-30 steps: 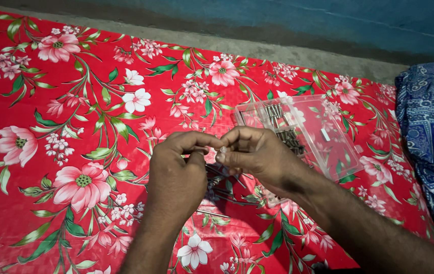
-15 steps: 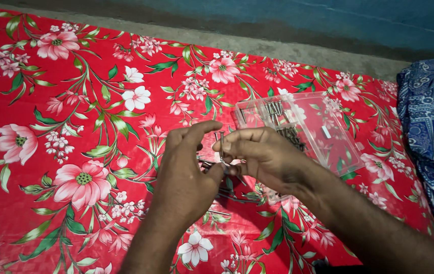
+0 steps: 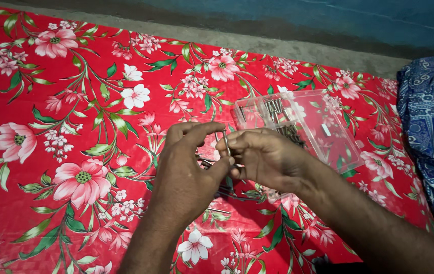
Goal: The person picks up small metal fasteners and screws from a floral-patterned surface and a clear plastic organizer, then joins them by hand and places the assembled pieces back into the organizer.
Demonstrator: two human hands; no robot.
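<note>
A clear plastic box [image 3: 305, 127], rectangular and lidless or with its lid swung flat, lies on the red flowered cloth [image 3: 75, 127] to the right of centre, just beyond the right hand [image 3: 265, 160]. A small white label-like patch shows on its far right part, and two clusters of dark metal pins [image 3: 290, 134] sit inside, one near its far left corner, one by the wrist.

The two hands meet in the middle of the scene. The right hand's grip is closed on a thin metal pin [image 3: 225, 142], held nearly upright between thumb and forefinger. The left hand [image 3: 186, 177] curls beside it, thumb tip against the right fingers, forefinger arched over the top; it seems to pinch the same pin lower down, though the fingers hide the contact.

Below the hands a loose scatter of more pins [image 3: 222, 195] lies on the cloth, too overlapped to count.

A blue patterned fabric [image 3: 430, 132] is heaped at the right edge. The cloth's far edge meets a grey concrete strip [image 3: 278, 50] under a blue wall [image 3: 328, 20]. The left half of the cloth is open room
</note>
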